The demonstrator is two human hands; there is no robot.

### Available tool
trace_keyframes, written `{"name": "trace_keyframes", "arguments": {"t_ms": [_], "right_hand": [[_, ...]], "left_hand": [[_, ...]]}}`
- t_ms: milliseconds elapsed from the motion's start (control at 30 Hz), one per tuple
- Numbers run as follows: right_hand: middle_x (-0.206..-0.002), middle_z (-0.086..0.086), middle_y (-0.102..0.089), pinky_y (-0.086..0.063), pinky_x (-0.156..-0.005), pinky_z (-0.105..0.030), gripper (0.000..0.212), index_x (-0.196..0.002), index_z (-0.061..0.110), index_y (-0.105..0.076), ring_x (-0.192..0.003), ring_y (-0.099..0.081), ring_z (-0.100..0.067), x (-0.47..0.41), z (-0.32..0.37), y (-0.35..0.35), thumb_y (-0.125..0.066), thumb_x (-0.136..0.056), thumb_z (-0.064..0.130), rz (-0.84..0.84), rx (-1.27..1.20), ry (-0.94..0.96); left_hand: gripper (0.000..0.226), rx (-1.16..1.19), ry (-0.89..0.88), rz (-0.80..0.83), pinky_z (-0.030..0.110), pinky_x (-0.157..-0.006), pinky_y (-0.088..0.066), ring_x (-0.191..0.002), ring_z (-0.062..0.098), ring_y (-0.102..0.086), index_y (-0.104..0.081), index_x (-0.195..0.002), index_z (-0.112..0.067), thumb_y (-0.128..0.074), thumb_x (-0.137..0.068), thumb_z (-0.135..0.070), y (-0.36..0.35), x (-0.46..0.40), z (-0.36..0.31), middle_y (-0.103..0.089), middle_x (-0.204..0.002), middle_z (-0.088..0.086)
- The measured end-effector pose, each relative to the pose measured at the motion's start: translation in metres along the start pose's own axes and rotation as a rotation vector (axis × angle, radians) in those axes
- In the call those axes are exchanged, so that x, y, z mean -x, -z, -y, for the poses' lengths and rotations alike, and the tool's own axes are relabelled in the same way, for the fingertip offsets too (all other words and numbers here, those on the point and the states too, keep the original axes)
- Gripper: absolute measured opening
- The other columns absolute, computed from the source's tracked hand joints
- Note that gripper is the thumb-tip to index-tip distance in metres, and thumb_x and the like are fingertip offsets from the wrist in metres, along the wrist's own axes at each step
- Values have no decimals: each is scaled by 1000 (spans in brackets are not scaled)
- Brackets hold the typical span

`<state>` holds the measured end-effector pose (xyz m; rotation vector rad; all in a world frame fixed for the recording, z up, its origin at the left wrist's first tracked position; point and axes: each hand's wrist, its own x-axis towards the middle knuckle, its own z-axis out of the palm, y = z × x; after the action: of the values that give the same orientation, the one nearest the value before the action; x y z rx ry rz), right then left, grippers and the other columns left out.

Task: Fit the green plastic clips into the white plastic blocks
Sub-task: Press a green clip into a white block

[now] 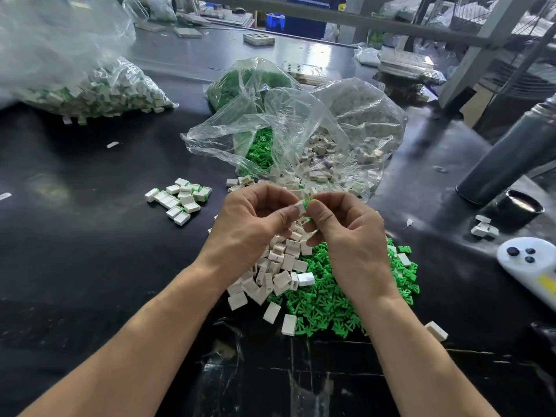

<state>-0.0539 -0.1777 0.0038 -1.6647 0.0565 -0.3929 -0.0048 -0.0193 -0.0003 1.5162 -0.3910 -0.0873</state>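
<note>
Clip — green, pinched in right hand fingertips, touching a white block pinched by left hand; both held above the table, over the loose piles. Both forearms reach in from the bottom edge, hands meeting at centre, thumbs toward the camera, other fingers curled. One block and one clip in hand. White pile and green pile below — too many to count. Fitted blocks lie grouped to the left, roughly a dozen. Three open bags: fitted parts, clips, blocks. One dark flask at right, cap beside it.
</note>
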Motion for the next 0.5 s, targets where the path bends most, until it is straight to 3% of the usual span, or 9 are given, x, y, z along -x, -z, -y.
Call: {"name": "trace_keyframes", "arguments": {"t_ms": [100,200,333,500], "right_hand": [[-85,5,-73,-59,-68,-25,4,-99,22,-70,-76,-69,-9,-2,-4,6,-73,-96,22,53,253,67],[-79,12,-69,-49,-65,-10,6,-96,24,-71,-74,-64,1,-2,-5,9,-76,-94,21,100,430,125],[-79,16,-68,-47,-66,-10,5,-94,25,-72,-76,-64,1,-1,-5,7,-77,-93,22,101,428,153],[-81,20,-68,-46,-64,-10,7,-94,25,-72,-74,-64,0,-1,-8,6,-77,-93,21,102,390,168]], "left_hand": [[9,-114,-37,-11,35,-75,-63,-78,23,-72,-73,-96,-15,-79,-88,-13,3,1,-1,-76,-90,3],[12,-191,-51,-15,37,-79,-62,-83,21,-72,-74,-96,-18,-78,-89,-9,5,0,-2,-76,-92,-1],[17,-205,-41,0,32,-81,-62,-86,17,-72,-75,-102,-18,-76,-90,-7,8,-2,-5,-76,-95,-4],[14,-248,-56,27,21,-73,-58,-75,3,-68,-77,-96,-20,-77,-89,-8,10,-1,-5,-75,-87,-9]]}}
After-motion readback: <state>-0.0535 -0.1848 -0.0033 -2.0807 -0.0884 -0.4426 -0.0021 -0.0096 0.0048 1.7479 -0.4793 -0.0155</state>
